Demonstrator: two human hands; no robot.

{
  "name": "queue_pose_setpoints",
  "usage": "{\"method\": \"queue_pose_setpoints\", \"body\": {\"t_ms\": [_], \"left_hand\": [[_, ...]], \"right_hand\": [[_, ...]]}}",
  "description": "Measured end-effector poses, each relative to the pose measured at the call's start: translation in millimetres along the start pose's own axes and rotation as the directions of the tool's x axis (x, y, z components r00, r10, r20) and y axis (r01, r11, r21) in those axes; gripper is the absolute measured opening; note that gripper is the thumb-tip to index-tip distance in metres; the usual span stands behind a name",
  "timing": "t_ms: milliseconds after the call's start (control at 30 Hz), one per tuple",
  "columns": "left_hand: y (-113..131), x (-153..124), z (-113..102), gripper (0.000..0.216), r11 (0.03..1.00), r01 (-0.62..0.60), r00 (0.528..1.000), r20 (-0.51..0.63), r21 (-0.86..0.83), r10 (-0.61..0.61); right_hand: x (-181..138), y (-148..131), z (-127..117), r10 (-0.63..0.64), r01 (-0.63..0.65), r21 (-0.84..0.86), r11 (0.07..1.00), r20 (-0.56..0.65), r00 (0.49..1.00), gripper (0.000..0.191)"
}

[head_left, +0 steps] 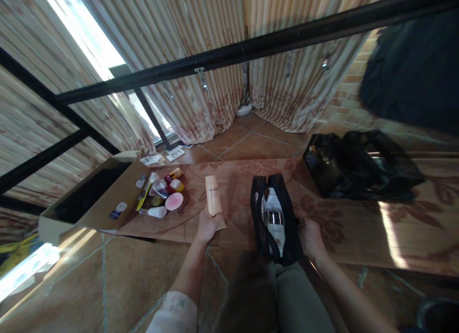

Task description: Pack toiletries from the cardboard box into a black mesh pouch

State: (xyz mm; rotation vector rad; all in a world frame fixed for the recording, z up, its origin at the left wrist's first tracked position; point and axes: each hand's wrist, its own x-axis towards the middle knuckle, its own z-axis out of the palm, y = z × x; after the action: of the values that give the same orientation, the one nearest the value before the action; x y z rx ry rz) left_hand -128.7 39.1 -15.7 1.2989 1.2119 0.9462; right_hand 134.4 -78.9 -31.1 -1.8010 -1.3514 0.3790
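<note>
While the left hand (207, 225) closes around the near end of the peach bottle (213, 194), the bottle's long axis runs straight away from the person across the mat (358, 228), with the far end pointing towards the curtains (201, 60). The fingers are clenched on its base. Whether the bottle lies flat on the mat or is tipped up a little cannot be told from this angle.

The black pouch (256, 213) sits just to the right of the bottle, with a strip of bare mat between them. Its mouth gapes upward, and its length runs almost parallel to the bottle, away from the person. Its near end reaches the person's knee. A white and silver bottle (275, 218) lies lengthwise inside it.

The right hand (311, 237) is at the pouch's right rim near the closer end, and its fingers are curled onto the fabric, grasping that edge. So the left hand has the peach bottle, the right hand has the pouch, and the pouch's opening lies to the right of the left hand.

Further left, a cardboard box (107, 204) lies open with one flap on the mat. Small jars and tubes are clustered beside it, among them a jar with a pink lid (174, 201). Dark mesh bags (358, 166) sit on the mat well off to the right.
</note>
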Motion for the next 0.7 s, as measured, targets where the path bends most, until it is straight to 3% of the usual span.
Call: {"method": "queue_pose_setpoints", "body": {"t_ms": [333, 700], "left_hand": [[-5.4, 3.2, -2.7, 0.035, 0.989, -0.004, 0.997, -0.078, 0.149, 0.016], [-1.5, 1.3, -0.5, 0.033, 0.994, -0.007, 0.996, -0.083, 0.112, 0.017]], "right_hand": [[-0.1, 2.1, 1.4, -0.008, 0.007, -0.012, 1.0, -0.017, 1.0, 0.029], [0.6, -1.2, -1.1, -0.016, 0.016, 0.015, 1.0, -0.012, 1.0, 0.029]]}}
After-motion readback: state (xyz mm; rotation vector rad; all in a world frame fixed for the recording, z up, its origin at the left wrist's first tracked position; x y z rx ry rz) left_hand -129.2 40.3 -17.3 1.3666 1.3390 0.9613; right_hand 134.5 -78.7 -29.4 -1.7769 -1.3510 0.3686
